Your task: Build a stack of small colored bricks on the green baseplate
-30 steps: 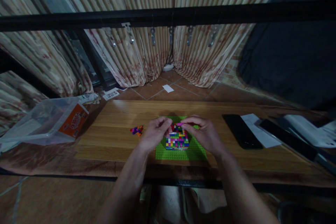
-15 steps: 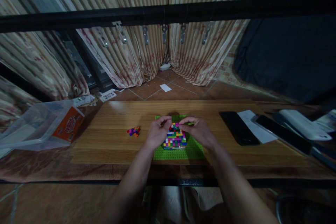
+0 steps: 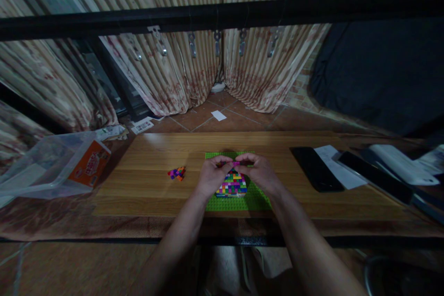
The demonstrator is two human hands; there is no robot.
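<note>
While my left hand (image 3: pixel 209 179) and right hand (image 3: pixel 262 176) are both closed in a fingertip pinch on the small magenta plastic brick (image 3: pixel 236 163), it sits just over the top of the multicoloured stacked-brick block (image 3: pixel 233 184). Brick looks light, rigid, slick and tiny, so I judge its short ends the best hold. Block stands on the green studded baseplate (image 3: pixel 258 201) on the wooden tabletop (image 3: pixel 145 189), with a small pile of loose coloured bricks (image 3: pixel 177 173) to the left and a black phone (image 3: pixel 314 169) to the right.

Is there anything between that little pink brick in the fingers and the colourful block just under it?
Nothing visible. The left hand and right hand pinch the pink brick just above the far edge of the multicoloured brick block on the green baseplate; only their own fingertips crowd around it.
</note>
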